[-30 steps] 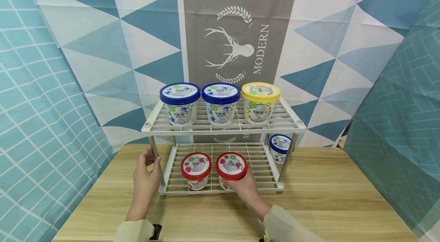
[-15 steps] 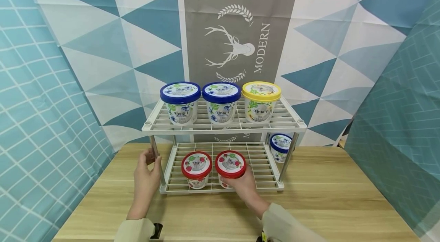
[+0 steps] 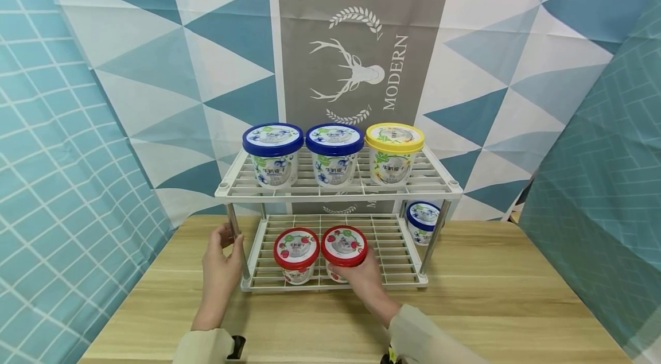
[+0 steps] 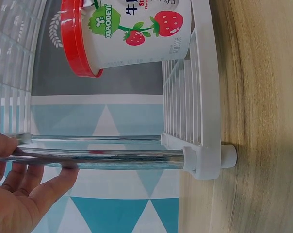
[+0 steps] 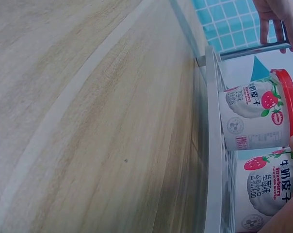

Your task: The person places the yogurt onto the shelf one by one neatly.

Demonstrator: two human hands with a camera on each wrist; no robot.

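On the lower tier of a white two-tier rack [image 3: 341, 200] stand two red-lidded strawberry milk tubs. My right hand [image 3: 368, 283] grips the right tub [image 3: 344, 244] from its right front side, fingers at the lid's edge. Close by on its left is the other strawberry tub [image 3: 296, 249]; in the right wrist view this tub [image 5: 255, 116] stands beside the gripped tub [image 5: 272, 189]. My left hand [image 3: 221, 272] holds the rack's front left post [image 3: 234, 223]. In the left wrist view, thumb and fingers lie on either side of that metal post [image 4: 103, 156].
Two blue-lidded tubs [image 3: 272, 157] [image 3: 334, 157] and a yellow-lidded tub [image 3: 395, 154] line the upper tier. Another blue-lidded tub [image 3: 422, 223] stands behind the right post, on the wooden table [image 3: 490, 278]. Patterned cloths hang behind and at both sides.
My right hand has shifted the right strawberry tub slightly left, narrowing the gap to the other one. My left hand stays on the post.
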